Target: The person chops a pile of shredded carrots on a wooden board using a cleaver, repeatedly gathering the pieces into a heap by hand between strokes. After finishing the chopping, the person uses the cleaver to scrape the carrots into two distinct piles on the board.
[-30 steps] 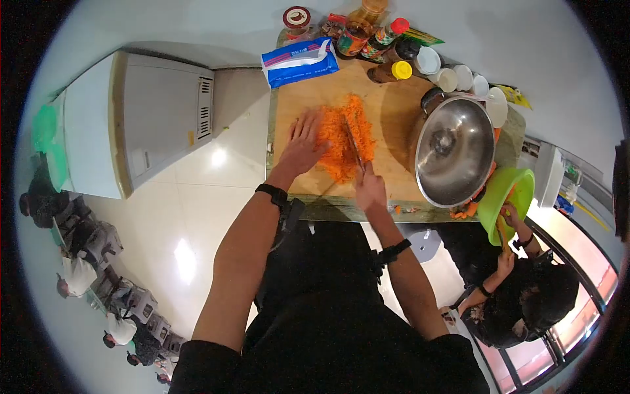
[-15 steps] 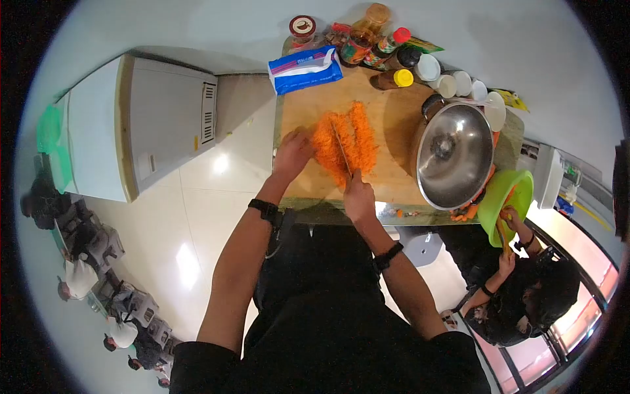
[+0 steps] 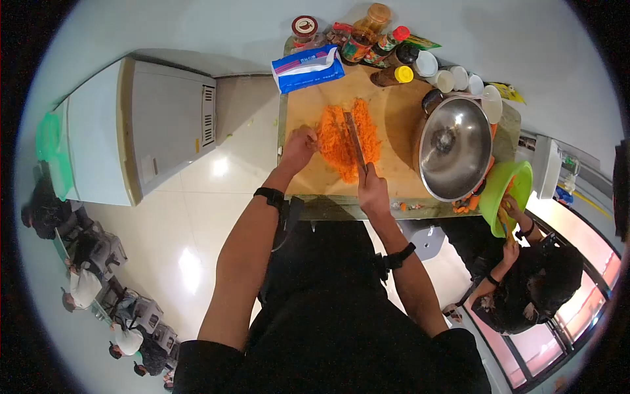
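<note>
My right hand grips the handle of a kitchen knife. Its blade points away from me over a heap of finely chopped carrot and looks narrow from above. At the heap's left edge is my left hand, its fingers curled together; whether anything is in them is hidden. Under the heap lies a wooden cutting board. To the right of the knife, a large steel bowl sits tilted on a pot.
A blue-and-white tissue pack, sauce bottles and white cups line the board's far side. At right, a co-worker holds a long item over a green basin. A white fridge stands left.
The knife has shifted right and its blade now shows above the carrot. My right hand moved right with it. My left hand stays beside the heap.
</note>
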Tool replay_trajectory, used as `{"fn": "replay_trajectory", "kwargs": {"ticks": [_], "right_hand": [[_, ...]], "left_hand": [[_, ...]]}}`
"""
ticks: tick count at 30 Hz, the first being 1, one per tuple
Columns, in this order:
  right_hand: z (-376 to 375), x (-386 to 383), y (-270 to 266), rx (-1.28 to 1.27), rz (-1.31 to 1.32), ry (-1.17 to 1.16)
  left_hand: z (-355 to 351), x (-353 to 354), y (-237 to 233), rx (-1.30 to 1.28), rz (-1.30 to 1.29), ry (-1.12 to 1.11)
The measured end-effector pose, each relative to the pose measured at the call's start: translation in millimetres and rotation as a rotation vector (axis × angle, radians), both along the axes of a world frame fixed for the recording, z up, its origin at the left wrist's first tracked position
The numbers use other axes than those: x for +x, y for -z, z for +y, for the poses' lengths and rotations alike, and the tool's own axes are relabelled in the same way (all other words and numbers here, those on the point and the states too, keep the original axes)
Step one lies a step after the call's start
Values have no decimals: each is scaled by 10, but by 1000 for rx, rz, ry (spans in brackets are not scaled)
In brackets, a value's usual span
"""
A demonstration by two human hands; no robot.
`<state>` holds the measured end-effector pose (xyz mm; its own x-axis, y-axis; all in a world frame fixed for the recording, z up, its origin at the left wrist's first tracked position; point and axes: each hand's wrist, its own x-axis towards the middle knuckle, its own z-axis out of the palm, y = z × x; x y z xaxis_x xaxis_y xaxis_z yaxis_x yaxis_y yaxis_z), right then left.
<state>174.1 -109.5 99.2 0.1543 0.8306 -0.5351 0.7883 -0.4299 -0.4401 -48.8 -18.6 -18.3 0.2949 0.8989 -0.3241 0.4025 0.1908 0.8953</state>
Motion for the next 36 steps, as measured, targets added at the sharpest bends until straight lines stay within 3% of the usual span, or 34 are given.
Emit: {"fn": "replay_trajectory", "kwargs": {"ticks": [2,3,5,8,11,14,15,18,20,21,23,24,26,27,29,32,36], "right_hand": [[-33,-81,-57,-23,-34,-39],[-33,-132,-59,-23,-32,-44],[-42,-218,-52,-133,-131,-145],[-24,-299,-25,-56,-139,-91],[35,-269,220,-137,-2,81],[75,-243,313,-54,-186,-124],[69,-247,291,-70,-180,-125],[186,-172,221,-29,-112,-3],[203,-19,192,-46,229,140],[173,116,235,-38,232,141],[83,331,395,306,127,-319],[78,292,340,311,128,-316],[30,192,30,338,37,-43],[47,159,-121,340,33,-47],[69,87,-326,-52,-26,117],[-23,63,-196,55,-11,13],[52,-97,-6,-36,-56,3]], "left_hand": [[50,-1,3,-50,-433,-120],[48,-9,68,-48,-431,-125],[-1,11,205,74,-29,-4],[9,38,21,221,-77,-61],[-18,45,23,47,-76,-91],[-70,79,496,2,-87,-86],[-93,63,403,-14,-82,-86],[-15,64,4,161,79,15],[6,73,-64,465,219,30],[13,73,-48,473,220,32],[19,30,53,425,41,28],[24,17,102,430,43,31],[-25,62,164,253,-33,16],[-13,83,112,255,-37,13],[8,80,-41,195,-114,-50],[-26,65,65,300,6,-21],[-11,73,33,391,88,-29]]}}
